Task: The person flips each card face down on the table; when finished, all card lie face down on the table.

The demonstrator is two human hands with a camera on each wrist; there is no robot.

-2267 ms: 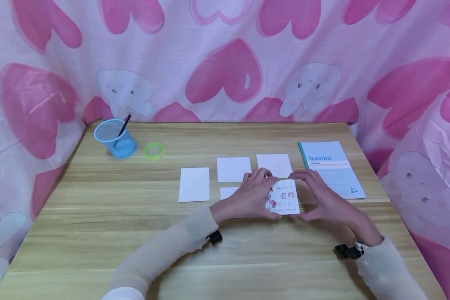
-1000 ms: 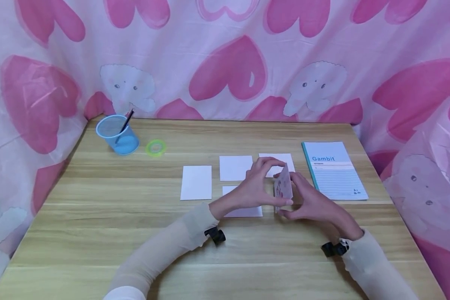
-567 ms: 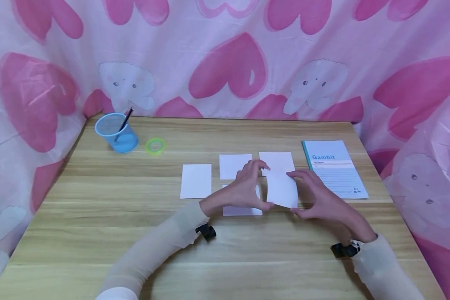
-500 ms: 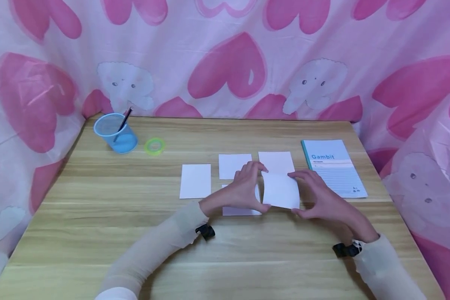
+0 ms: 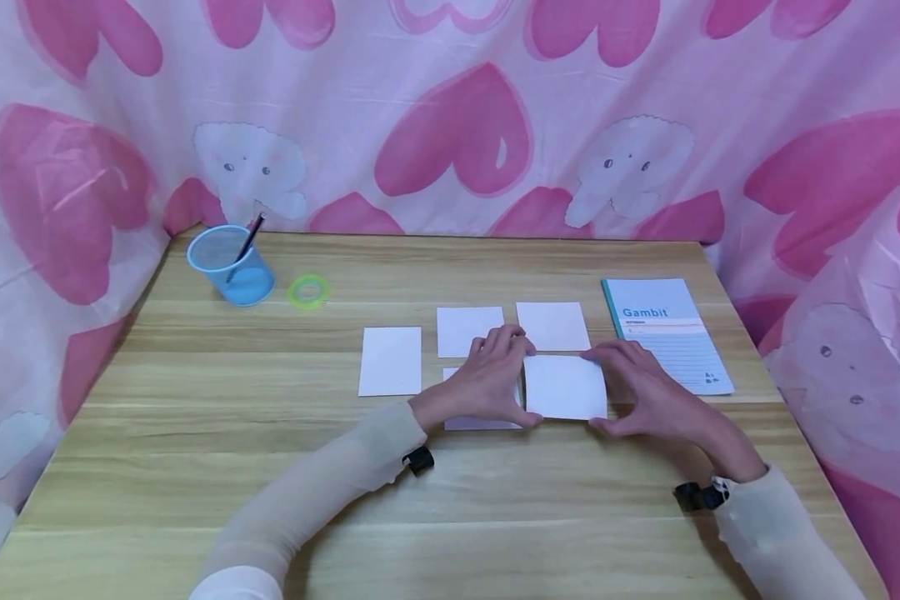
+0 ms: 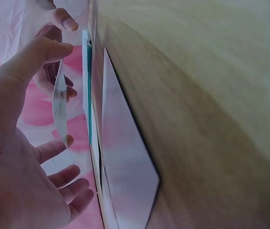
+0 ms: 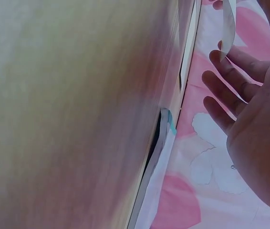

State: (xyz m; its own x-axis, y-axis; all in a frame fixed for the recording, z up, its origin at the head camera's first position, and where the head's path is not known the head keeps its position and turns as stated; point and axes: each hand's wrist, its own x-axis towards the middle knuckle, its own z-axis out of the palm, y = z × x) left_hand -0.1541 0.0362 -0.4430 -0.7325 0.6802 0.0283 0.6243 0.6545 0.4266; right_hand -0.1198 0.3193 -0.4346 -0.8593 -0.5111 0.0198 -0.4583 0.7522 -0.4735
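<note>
Both hands hold one small card [image 5: 566, 387] above the table, its blank white face toward the head camera and its sheet slightly bowed. My left hand [image 5: 483, 379] grips the card's left edge between thumb and index finger; in the left wrist view the card [image 6: 60, 102] appears edge-on, with faint print on its far side. My right hand [image 5: 648, 387] holds the right edge the same way, thumb at the near corner. Under my left forearm and hand lies a partly covered white card [image 5: 483, 422]. More blank cards lie beyond: one [image 5: 468, 325] at the back middle, another [image 5: 551, 325] beside it.
A further white card [image 5: 390, 361] lies to the left. At the right is a Gambit notebook [image 5: 667, 333]. A blue mesh cup [image 5: 243, 283] with a dark pen [image 5: 251, 237] stands at the back left, near a green tape roll [image 5: 308, 292]. A pink curtain hangs behind.
The card showed its printed floral face first, then was turned edge-on between the hands. Now its blank side faces up, and it has been rotated lower and wider between both hands.
</note>
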